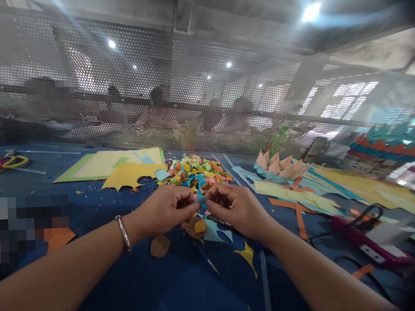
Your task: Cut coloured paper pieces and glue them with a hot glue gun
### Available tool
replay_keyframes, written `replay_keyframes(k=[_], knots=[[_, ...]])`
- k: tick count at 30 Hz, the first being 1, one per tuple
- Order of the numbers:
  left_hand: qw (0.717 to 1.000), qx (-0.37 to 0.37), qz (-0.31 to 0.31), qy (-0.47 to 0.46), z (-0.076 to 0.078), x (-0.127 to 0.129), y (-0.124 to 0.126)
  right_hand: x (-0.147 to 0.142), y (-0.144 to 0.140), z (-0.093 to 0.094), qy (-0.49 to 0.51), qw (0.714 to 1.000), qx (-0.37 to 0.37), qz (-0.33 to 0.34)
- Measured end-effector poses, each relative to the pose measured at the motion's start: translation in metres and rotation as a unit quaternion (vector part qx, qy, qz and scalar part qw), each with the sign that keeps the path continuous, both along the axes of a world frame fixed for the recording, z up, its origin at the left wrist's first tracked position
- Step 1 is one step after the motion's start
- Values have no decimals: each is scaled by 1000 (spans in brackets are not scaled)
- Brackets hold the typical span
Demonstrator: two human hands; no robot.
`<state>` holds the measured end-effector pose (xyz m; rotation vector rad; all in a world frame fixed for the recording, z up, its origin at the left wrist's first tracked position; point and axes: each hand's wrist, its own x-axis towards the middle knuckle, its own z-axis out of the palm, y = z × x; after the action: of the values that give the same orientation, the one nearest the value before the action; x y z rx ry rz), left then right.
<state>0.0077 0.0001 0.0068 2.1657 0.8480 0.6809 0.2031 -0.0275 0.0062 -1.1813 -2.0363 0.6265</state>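
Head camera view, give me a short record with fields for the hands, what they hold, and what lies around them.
left hand: pinching one end of a small blue paper piece
right hand: pinching the other end
in front: heap of multicoloured paper scraps
left of the heap: yellow cut paper sheet
surface: blue table
right side: pink glue gun
wrist: silver bangle on left arm

The location was a shared paper-craft workshop. A blue worktable point(172, 285) carried coloured paper sheets point(118, 163) near its far left edge, a heap of paper scraps point(194, 170) at centre, and scissors point(8, 162) at the far left corner. A perforated metal screen point(204, 91) bounded the far edge; other seated people point(159, 114) worked behind it.
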Motion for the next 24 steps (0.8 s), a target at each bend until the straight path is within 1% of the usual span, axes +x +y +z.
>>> replay_keyframes(k=[2, 3, 5, 6, 8, 9, 11, 13, 15, 19, 21, 24], knots=[[999, -18, -17, 25, 0, -2, 0, 1, 1, -1, -2, 1000, 4, 1], [999, -12, -23, 43, 1, -3, 0, 1, 1, 0, -3, 1000, 3, 1], [997, 29, -20, 75, 2, -4, 0, 2, 1, 1, -5, 1000, 1, -3], [995, 59, -9, 80, 3, -3, 0, 2, 1, 1, -9, 1000, 0, -5], [991, 119, 29, 54, 4, -1, -1, 2, 1, 2, -14, 1000, -1, -3], [989, 137, 45, 28, 5, 0, -1, 2, 1, 3, -18, 1000, -1, 1], [990, 132, 50, -19, 5, 3, -2, 1, 0, 3, -25, 1000, 2, 12], [994, 96, 32, -44, 4, 5, -2, 0, 0, 2, -34, 999, 11, 17], [997, 46, 16, -51, 2, 5, -1, -1, -1, 1, -44, 999, 20, 16], [995, -69, 28, -72, -4, 5, 1, -2, -1, 2, -46, 999, 22, 1], [982, -142, 52, -111, -4, 7, 0, -1, -1, 3, -43, 998, 39, -17], [943, -256, 97, -189, -1, 10, -4, -1, -3, 4, -52, 994, 88, -29]])
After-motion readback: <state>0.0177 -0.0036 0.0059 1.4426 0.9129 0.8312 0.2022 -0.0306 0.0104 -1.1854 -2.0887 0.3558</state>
